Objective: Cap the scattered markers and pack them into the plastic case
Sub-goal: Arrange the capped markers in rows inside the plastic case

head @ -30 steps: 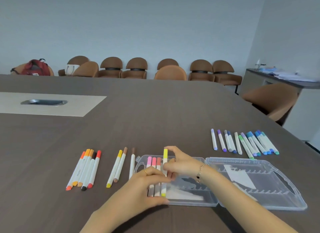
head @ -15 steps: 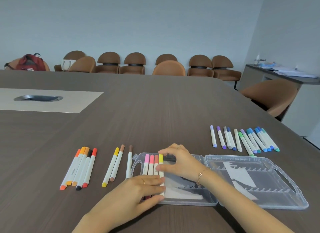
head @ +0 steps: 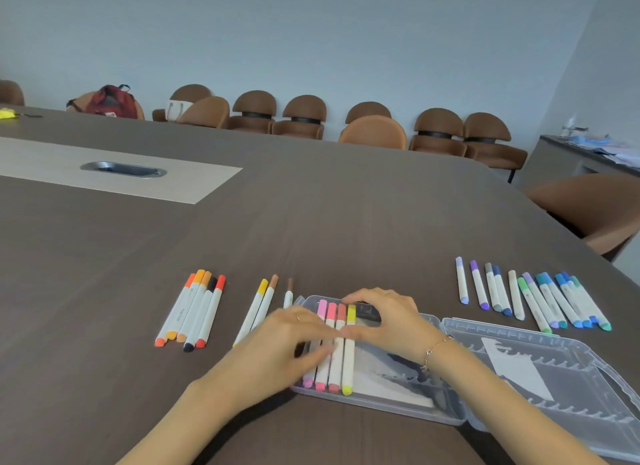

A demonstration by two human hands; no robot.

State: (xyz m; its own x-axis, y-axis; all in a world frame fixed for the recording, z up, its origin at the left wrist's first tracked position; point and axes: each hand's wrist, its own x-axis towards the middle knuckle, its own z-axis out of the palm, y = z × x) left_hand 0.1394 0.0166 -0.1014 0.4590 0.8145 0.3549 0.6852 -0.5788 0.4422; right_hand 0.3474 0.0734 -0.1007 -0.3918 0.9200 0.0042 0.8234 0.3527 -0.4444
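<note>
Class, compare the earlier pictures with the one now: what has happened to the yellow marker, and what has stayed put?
The yellow marker, held raised over the case by the right hand a second ago, now lies flat in it beside the three pink and red markers. Both hands, the left hand too, press the row down. The orange group and blue group on the table have not moved.

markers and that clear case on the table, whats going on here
A person is packing colour-capped white markers into a clear plastic case lying open on a dark wooden table. Four are in the left half; the yellow-capped marker is the rightmost. The left hand rests on the row; the right hand touches the yellow one's upper end. An orange-and-red group waits on the left, a blue-and-green group on the right.
</note>
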